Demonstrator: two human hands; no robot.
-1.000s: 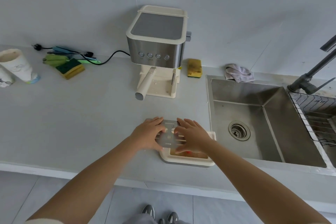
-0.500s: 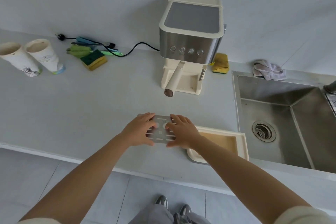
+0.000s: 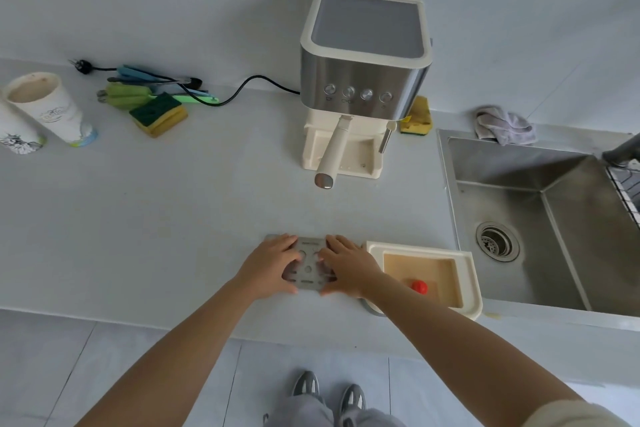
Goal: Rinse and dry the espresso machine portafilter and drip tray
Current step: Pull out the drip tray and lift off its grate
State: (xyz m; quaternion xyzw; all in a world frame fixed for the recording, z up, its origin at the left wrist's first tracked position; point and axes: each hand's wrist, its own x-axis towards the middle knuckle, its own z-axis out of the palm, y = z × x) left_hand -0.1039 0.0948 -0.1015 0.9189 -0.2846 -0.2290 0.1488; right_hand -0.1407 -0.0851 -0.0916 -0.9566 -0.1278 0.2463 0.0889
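The flat perforated grey metal grate lies on the pale grey surface, at 6 o'clock from the steel-and-cream espresso machine. The left hand and right hand rest on it side by side. Their fingers are spread flat and released and press on it, not clenched round it. Just beside the grate, at its 3 o'clock, sits the cream plastic drip tray. It holds brownish liquid and a small red float. The cream-handled portafilter is locked into the machine.

The step in hand looks like parting the grate from the tray before rinsing. To do it well, the person would let go of the grate where it lies flat, then carry the tray level with both hands to the stainless steel sink at its 3 o'clock. A tilt could slop the liquid over the rim. The crumpled lilac cloth at the sink's 12 o'clock edge is likely meant for drying.
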